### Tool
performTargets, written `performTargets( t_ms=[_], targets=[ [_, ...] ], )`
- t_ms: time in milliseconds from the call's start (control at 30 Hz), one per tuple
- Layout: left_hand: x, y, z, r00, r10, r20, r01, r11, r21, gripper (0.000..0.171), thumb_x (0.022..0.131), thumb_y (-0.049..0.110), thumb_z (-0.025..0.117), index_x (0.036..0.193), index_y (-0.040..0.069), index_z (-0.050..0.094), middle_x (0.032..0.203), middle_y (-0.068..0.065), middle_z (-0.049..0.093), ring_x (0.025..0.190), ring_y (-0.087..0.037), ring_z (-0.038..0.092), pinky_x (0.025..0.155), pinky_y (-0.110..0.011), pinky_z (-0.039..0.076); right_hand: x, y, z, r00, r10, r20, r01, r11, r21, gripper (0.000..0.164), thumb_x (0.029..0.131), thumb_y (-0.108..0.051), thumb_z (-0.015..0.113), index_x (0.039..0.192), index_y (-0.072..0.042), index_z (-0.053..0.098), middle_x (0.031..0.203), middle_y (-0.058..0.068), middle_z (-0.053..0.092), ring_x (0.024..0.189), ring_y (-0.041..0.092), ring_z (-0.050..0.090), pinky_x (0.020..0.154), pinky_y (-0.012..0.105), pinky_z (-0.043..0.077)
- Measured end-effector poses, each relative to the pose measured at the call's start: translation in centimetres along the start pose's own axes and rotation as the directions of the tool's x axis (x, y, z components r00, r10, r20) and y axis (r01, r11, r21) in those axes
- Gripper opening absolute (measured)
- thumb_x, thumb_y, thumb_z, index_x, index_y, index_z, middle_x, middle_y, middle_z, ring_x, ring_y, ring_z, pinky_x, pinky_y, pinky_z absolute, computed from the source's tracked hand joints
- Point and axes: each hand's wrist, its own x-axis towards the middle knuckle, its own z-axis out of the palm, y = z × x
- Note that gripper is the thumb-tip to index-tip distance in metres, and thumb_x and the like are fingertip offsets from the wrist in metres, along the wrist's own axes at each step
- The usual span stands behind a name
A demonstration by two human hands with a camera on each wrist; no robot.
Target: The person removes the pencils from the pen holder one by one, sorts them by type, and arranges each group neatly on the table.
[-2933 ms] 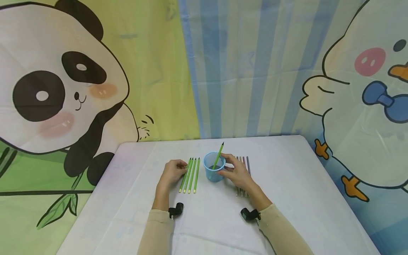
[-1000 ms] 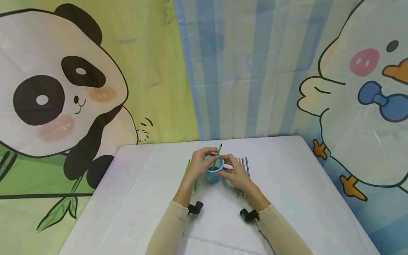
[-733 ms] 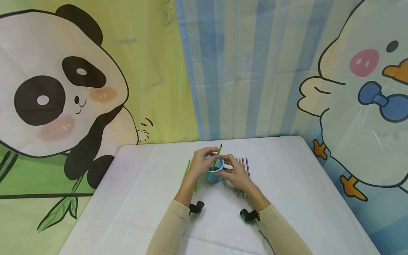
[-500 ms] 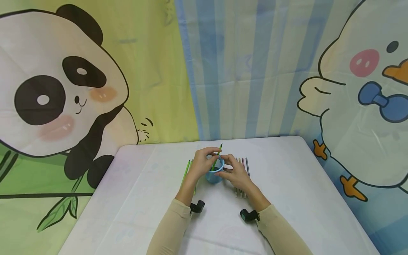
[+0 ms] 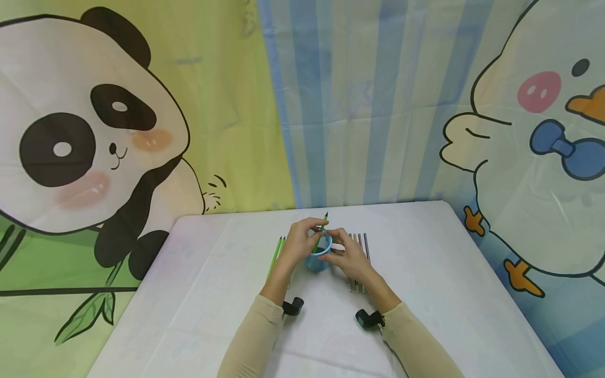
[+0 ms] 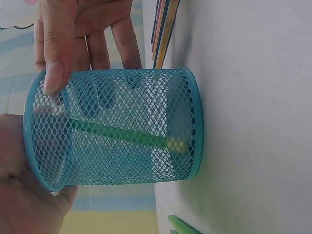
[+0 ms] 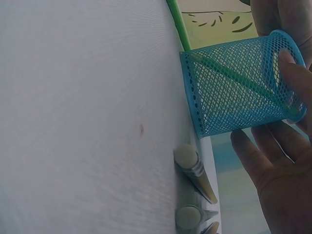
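Note:
A light-blue mesh pencil cup (image 5: 317, 263) stands on the white table. My right hand (image 5: 350, 257) grips its right side, thumb at the rim in the left wrist view and the other fingers spread along the far wall. Inside leans one green pencil (image 6: 126, 135), yellow eraser end down near the base and dark point up above the rim. Over the cup's left rim, my left hand (image 5: 302, 239) pinches this pencil's upper part between thumb and fingers. The right wrist view shows the cup (image 7: 239, 87) from the other side, with the left hand partly behind it.
More green pencils (image 5: 273, 257) lie left of the cup, partly covered by my left forearm. Several dark and coloured pencils (image 5: 366, 247) lie in a row at the right, partly behind my right hand. A printed curtain (image 5: 331, 105) hangs behind the table.
My left hand has come from the green pencils at the left over to the cup and the pencil in it. Lately that pencil tips slightly left. My right hand stays on the cup.

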Motion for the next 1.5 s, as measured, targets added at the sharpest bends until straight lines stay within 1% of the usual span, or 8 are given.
performTargets(
  t_ms=[233, 533, 633, 800, 967, 1200, 1367, 1500],
  targets=[
    [-0.2, 0.0, 0.0, 1.0, 0.02, -0.021, -0.019, 1.0, 0.014, 0.032, 0.094, 0.002, 0.076, 0.124, 0.014, 0.076, 0.123, -0.002, 0.076, 0.105, -0.02, 0.07, 0.082, -0.042, 0.059, 0.0, -0.1, 0.0, 1.0, 0.007, 0.0, -0.007, 1.0, -0.005, 0.064, 0.088, -0.017, 0.084, 0.142, -0.015, 0.05, 0.146, 0.012, 0.058, 0.138, 0.03, 0.056, 0.107, 0.045, 0.055],
    [-0.3, -0.2, 0.0, 0.996, 0.054, -0.066, -0.054, 0.998, -0.007, 0.031, 0.092, 0.0, 0.076, 0.121, 0.01, 0.076, 0.119, -0.003, 0.076, 0.104, -0.019, 0.072, 0.089, -0.044, 0.062, -0.1, 0.3, 0.0, 1.0, 0.003, -0.002, -0.003, 1.0, -0.024, 0.064, 0.089, -0.019, 0.084, 0.142, -0.015, 0.049, 0.145, 0.012, 0.06, 0.138, 0.03, 0.057, 0.107, 0.042, 0.055],
    [-0.4, 0.0, -0.2, 0.993, 0.069, -0.098, -0.075, 0.996, -0.055, 0.031, 0.092, -0.004, 0.075, 0.121, 0.007, 0.076, 0.119, -0.007, 0.075, 0.104, -0.023, 0.073, 0.094, -0.046, 0.062, -0.1, 0.2, 0.0, 1.0, -0.003, -0.001, 0.003, 1.0, -0.023, 0.065, 0.089, -0.019, 0.084, 0.143, -0.013, 0.049, 0.147, 0.012, 0.058, 0.138, 0.031, 0.056, 0.107, 0.043, 0.055],
    [-0.2, 0.3, -0.8, 0.984, 0.094, -0.154, -0.12, 0.979, -0.165, 0.034, 0.092, -0.009, 0.073, 0.122, 0.006, 0.075, 0.119, -0.01, 0.073, 0.104, -0.026, 0.072, 0.093, -0.036, 0.063, -0.1, 0.1, 0.0, 1.0, -0.014, -0.006, 0.013, 1.0, -0.009, 0.067, 0.088, -0.017, 0.085, 0.144, -0.006, 0.048, 0.148, 0.016, 0.057, 0.138, 0.035, 0.056, 0.107, 0.045, 0.055],
    [0.1, 0.9, -1.6, 0.968, 0.125, -0.219, -0.172, 0.963, -0.207, 0.032, 0.093, -0.007, 0.071, 0.123, 0.005, 0.075, 0.121, -0.012, 0.073, 0.105, -0.027, 0.072, 0.087, -0.034, 0.065, -0.1, 0.0, 0.0, 1.0, 0.002, -0.009, -0.002, 1.0, 0.018, 0.066, 0.087, -0.016, 0.086, 0.141, -0.006, 0.05, 0.148, 0.017, 0.057, 0.138, 0.036, 0.056, 0.108, 0.048, 0.054],
    [0.4, 1.7, -2.4, 0.946, 0.157, -0.284, -0.237, 0.931, -0.276, 0.032, 0.095, -0.009, 0.068, 0.126, -0.002, 0.07, 0.126, -0.014, 0.07, 0.11, -0.033, 0.069, 0.092, -0.029, 0.063, -0.1, -0.3, -0.1, 0.999, 0.032, -0.004, -0.032, 0.998, 0.045, 0.068, 0.088, -0.008, 0.084, 0.144, -0.001, 0.047, 0.152, 0.024, 0.052, 0.141, 0.043, 0.05, 0.111, 0.058, 0.049],
    [0.5, 2.2, -3.6, 0.904, 0.159, -0.396, -0.301, 0.896, -0.327, 0.032, 0.095, -0.011, 0.066, 0.127, -0.006, 0.068, 0.127, -0.021, 0.068, 0.113, -0.041, 0.066, 0.095, -0.03, 0.061, -0.5, -2.5, -0.1, 0.999, 0.042, 0.006, -0.043, 0.998, 0.041, 0.068, 0.088, -0.001, 0.081, 0.145, 0.006, 0.044, 0.152, 0.027, 0.05, 0.141, 0.047, 0.049, 0.112, 0.062, 0.046],
    [0.3, 2.5, -5.1, 0.875, 0.081, -0.478, -0.287, 0.881, -0.377, 0.034, 0.095, -0.009, 0.068, 0.129, -0.003, 0.068, 0.127, -0.021, 0.067, 0.114, -0.038, 0.066, 0.096, -0.029, 0.06, -0.6, -3.1, -0.1, 0.999, 0.037, 0.005, -0.037, 0.998, 0.044, 0.067, 0.088, -0.001, 0.081, 0.144, 0.007, 0.045, 0.151, 0.028, 0.051, 0.139, 0.047, 0.05, 0.112, 0.061, 0.047]
  ],
)
